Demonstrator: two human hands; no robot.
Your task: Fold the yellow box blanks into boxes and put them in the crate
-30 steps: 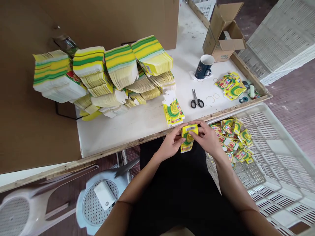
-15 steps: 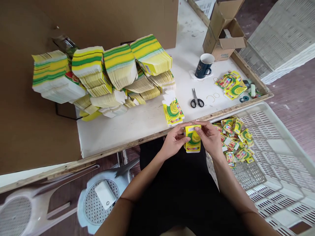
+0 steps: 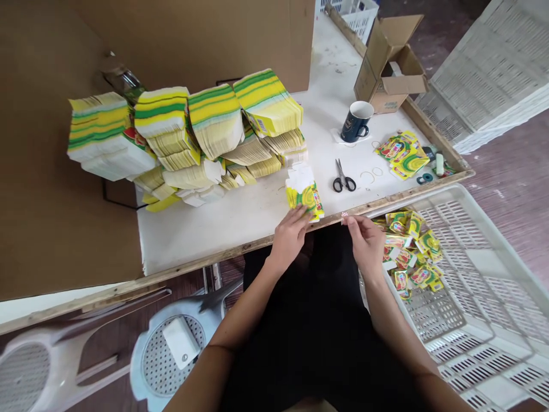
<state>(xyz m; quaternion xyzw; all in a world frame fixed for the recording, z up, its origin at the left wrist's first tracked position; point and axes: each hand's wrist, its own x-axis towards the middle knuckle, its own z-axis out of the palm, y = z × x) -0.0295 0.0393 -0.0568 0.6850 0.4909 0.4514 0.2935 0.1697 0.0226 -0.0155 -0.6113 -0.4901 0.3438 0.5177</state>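
Observation:
My left hand [image 3: 288, 237] reaches over the table edge, fingers stretched out and resting on the lower end of a small pile of flat yellow-and-green cartons [image 3: 306, 195]. White flaps show at the pile's upper end. My right hand [image 3: 368, 243] is at the wooden edge, thumb and fingertips pinched together at a small pink-and-white printed piece [image 3: 344, 216]. Whether the fingers grip that piece or only touch it cannot be made out. Below and right of this hand, several folded yellow boxes [image 3: 422, 272] lie in a white plastic crate [image 3: 476, 229].
Thick stacks of flat cartons [image 3: 218, 123] stand left on the white table [image 3: 189, 234]. Black-handled scissors [image 3: 343, 178], a dark mug [image 3: 355, 123], loose yellow packs [image 3: 403, 153] and an open cardboard box [image 3: 388, 68] are farther right. A stool [image 3: 148, 357] stands below left.
The yellow carton held in both hands is gone from them. My left hand has moved up and left onto the carton pile; my right hand has shifted slightly and is now pinched at the table edge.

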